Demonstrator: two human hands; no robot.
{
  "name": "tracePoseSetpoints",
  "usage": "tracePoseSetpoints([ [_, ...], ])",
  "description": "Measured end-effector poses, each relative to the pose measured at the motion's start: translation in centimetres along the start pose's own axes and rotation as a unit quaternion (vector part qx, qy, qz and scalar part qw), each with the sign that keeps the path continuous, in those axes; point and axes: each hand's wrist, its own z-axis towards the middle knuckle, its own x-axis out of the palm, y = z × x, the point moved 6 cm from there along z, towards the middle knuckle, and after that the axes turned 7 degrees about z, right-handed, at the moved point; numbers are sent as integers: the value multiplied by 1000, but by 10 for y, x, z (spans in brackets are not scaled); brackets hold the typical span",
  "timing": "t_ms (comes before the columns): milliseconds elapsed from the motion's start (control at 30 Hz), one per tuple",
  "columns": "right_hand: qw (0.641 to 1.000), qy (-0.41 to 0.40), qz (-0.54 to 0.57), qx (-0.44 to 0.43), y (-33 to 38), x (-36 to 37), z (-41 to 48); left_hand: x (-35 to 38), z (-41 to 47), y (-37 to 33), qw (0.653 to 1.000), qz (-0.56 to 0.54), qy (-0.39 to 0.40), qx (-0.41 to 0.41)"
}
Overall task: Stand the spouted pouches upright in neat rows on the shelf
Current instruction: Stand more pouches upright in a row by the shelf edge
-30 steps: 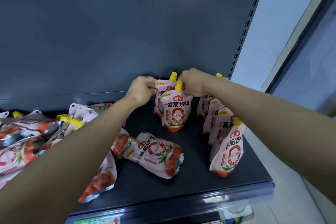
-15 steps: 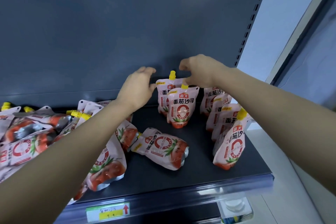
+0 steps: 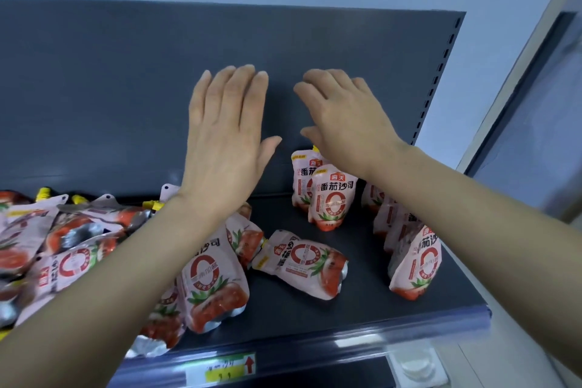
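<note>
Pouches lie across the dark shelf (image 3: 362, 302) in two states. On the right, a row (image 3: 415, 261) stands upright along the shelf end, and a second row of two (image 3: 329, 198) stands just left of it near the back panel (image 3: 126, 88). One loose pouch (image 3: 302, 261) lies flat on its side in the middle, and a pile (image 3: 63, 246) sprawls over the left half, some overlapping.

My left hand (image 3: 226, 142) is spread flat, fingers together, holding nothing; it hovers above the pile's right edge. My right hand (image 3: 343, 123) is also open and empty, fingers loosely curled, above the second row without touching it, as far as I can tell.

I judge these pouches soft and floppy: film walls, liquid fill that slumps, and a glossy skin that may slide under a light pinch. The only stiff part is the yellow spout (image 3: 154, 205). I would take the loose pouch next, since it is nearest the open slot. I'd pinch it at the top seam beside the spout, let the weight hang down, then set the gusset base flat and spread it before letting go. Squeezing the belly would bulge it and tip it over. The standing ones look easy to knock, so I'd come in from the front, keeping my wrist off them.
</note>
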Motion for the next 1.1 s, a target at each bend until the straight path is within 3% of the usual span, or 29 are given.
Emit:
tracePoseSetpoints([
  [133,999,34,31,-18,19,14,-8,-7,-19,2,1000,9,20,-9],
  [233,990,105,82,-42,33,39,-13,-9,-37,1,999,14,47,-12],
  [367,951,243,186,-36,48,86,-26,-9,-61,1,995,31,88,-27],
  [700,855,489,174,-12,63,185,-62,-15,-123,7,972,101,195,-88],
  [900,831,519,199,36,63,199,-68,-24,-144,9,961,133,223,-99],
  [1100,849,489,180,90,64,194,-63,-10,-156,19,955,130,242,-110],
])
